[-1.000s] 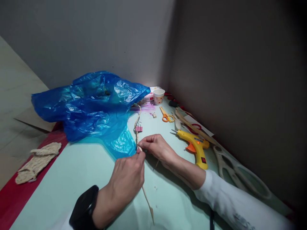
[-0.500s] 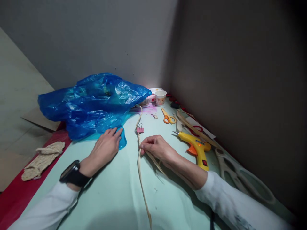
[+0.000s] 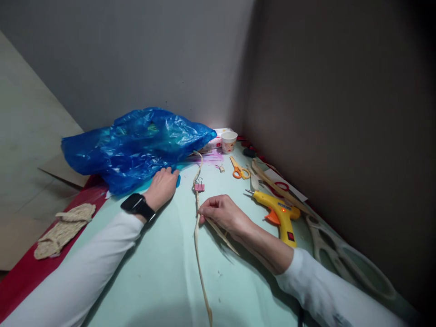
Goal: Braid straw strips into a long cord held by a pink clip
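At the centre of the frame, my right hand [image 3: 223,215] pinches a thin, pale braid [image 3: 197,199] between thumb and fingertips, with a flat, ribbon-like strand [image 3: 198,250] running to the bottom edge and a pink clip [image 3: 200,187] with wire handles just above. Left of centre, my left hand [image 3: 162,187] lies on the crinkled, shiny blue plastic bag [image 3: 139,147]; I can't tell whether its fingers grip it. A smooth yellow glue gun [image 3: 282,210] lies at right.

No text, label or number is readable.
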Available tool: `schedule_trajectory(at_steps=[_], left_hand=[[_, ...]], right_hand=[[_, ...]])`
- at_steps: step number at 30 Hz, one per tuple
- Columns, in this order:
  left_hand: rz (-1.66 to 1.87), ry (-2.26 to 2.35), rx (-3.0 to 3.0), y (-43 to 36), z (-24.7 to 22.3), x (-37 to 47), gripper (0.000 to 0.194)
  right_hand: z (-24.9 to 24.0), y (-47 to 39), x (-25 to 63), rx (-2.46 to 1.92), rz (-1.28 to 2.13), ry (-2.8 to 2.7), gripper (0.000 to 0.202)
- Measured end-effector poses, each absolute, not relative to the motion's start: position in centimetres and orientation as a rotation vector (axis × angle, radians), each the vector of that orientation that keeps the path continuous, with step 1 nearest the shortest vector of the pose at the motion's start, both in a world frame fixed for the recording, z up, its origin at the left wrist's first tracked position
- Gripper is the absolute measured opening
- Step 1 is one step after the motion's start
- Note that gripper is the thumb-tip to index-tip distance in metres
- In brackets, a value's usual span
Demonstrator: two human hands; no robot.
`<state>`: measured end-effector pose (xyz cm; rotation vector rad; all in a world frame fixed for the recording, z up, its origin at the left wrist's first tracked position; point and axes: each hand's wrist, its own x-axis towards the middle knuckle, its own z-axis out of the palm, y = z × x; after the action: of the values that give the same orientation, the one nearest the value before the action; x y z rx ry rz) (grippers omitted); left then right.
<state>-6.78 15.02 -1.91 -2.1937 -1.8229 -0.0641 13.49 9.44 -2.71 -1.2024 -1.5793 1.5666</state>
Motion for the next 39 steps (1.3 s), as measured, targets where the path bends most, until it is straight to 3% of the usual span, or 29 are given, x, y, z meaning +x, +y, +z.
schedule_trajectory(at_steps=[3,7,11,13,24,33,39], left_hand=[[-0.157,-1.695,-2.298,11.6,-1.3,-6.0,0.050],[-0.378,-1.711,-2.340,7.1,-1.0,-3.7,0.035],[-1.091,-2.600,-2.694,5.4,-1.1,-1.4,0.024],[-1.209,-2.837,-2.760,5.6,-1.2,-1.1,0.025],[-1.203,-2.740,-2.804,6.9,-0.6,-2.1,0.019],[-1.480,-3.054,-2.650,6.3,-1.5,-1.4,0.018],[-1.463,-3.104,-2.544,6.8,-1.5,-1.0,0.019]], right_hand=[[-2.8,9.5,13.5,-1.190,1.563,-1.573,0.017],[-2.8,9.4,13.5,-1.176,1.562,-1.564,0.016],[-2.9,9.4,13.6,-1.173,1.556,-1.602,0.016],[-3.1,9.3,13.6,-1.155,1.552,-1.639,0.016],[-2.6,9.2,14.4,-1.236,1.230,-1.959,0.017],[-1.9,8.3,14.9,-1.299,0.986,-2.177,0.017],[-0.8,7.6,14.9,-1.350,0.802,-2.326,0.019]])
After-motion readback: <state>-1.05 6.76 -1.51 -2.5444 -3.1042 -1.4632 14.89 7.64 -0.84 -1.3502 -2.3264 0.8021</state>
